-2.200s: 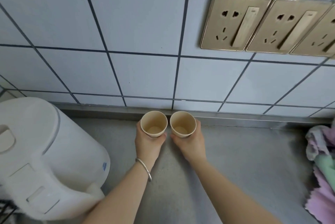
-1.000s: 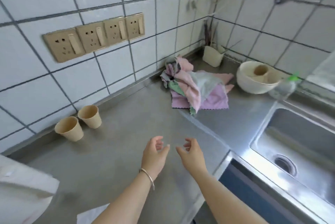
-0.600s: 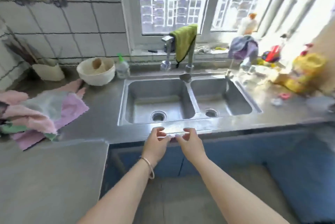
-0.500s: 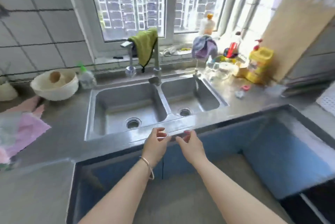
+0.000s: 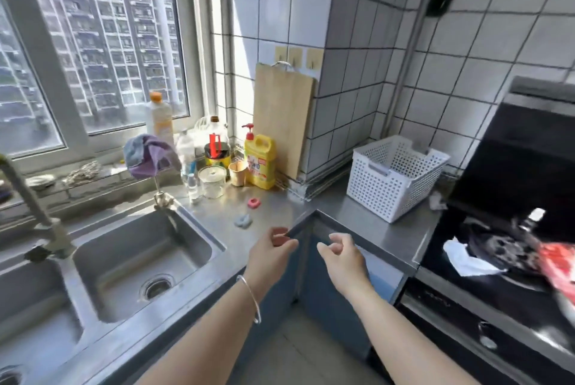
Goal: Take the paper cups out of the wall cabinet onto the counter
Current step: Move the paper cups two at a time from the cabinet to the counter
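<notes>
Head view shows both hands, left hand [image 5: 271,252] and right hand [image 5: 341,255], loosely half-curled and empty above the desk [image 5: 273,213] corner. No paper cups or wall cabinet show, so progress can't be judged.

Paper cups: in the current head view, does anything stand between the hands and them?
That cannot be judged here. No task cups and no wall cabinet are in view. Both the left hand and the right hand are empty and half-curled over the counter corner, beside the sink.
</notes>
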Available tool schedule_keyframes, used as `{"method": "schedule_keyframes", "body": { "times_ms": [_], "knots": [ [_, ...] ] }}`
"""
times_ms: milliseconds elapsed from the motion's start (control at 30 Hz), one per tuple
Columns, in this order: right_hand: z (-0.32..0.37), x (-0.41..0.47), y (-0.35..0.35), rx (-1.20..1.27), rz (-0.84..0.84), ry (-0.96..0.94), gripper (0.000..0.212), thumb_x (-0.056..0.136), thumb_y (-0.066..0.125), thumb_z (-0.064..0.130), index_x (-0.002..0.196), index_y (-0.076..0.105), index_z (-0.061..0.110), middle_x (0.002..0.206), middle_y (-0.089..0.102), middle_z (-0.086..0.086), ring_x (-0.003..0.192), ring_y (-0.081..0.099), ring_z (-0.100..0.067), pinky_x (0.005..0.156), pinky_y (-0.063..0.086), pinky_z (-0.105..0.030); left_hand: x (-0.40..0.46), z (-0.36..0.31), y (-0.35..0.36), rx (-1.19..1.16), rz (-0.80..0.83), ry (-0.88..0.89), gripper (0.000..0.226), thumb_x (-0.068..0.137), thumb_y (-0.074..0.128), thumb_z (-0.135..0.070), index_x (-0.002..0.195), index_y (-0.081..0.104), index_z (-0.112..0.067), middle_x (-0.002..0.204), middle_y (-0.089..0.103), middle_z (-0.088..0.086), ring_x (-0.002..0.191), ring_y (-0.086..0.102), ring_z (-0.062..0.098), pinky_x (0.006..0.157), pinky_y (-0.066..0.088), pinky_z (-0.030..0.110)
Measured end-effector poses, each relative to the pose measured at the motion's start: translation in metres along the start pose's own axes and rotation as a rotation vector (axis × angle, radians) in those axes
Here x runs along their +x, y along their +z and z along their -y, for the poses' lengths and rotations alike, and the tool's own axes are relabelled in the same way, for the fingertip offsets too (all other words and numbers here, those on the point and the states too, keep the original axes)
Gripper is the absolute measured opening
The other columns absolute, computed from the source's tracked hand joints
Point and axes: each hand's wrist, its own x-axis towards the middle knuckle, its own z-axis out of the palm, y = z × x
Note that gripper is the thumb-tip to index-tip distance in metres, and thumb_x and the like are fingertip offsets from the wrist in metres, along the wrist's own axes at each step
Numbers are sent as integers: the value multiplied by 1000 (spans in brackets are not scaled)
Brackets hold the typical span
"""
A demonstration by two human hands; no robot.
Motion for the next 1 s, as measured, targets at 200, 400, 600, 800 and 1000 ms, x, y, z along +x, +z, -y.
{"method": "schedule_keyframes", "body": {
  "times_ms": [200,400,600,800,1000],
  "knots": [
    [35,79,-59,31,-210,-50,35,89,54,28,122,48,17,97,54,5,91,52,-15,76,36,-24,93,-82,44,-36,157,140,32,84,62,-21,115,53,-21,110,65,2,99,62,18,93,50,35],
    [95,170,-113,-12,-441,-72,36,87,54,29,121,51,17,98,60,2,88,58,-20,76,50,-32,175,-181,88,3,311,310,29,86,61,-20,114,53,-22,99,62,-2,81,60,9,63,46,20],
    [151,238,-179,0,-617,-140,40,91,52,33,127,46,16,90,52,7,81,52,-13,65,41,-24,241,-274,143,18,442,468,32,84,61,-20,115,55,-19,109,65,3,93,63,17,84,51,31],
    [188,305,-251,-63,-743,-231,40,92,50,35,128,45,20,94,51,8,84,51,-11,60,38,-21,297,-359,196,-43,501,624,29,85,60,-19,113,54,-23,103,64,-4,98,62,17,82,50,32],
    [227,375,-334,-179,-857,-357,44,89,54,33,129,46,17,115,61,1,95,53,-16,76,35,-22,356,-437,245,-50,426,750,30,84,60,-21,114,55,-23,106,65,1,99,64,19,83,52,33]
  ]
}}
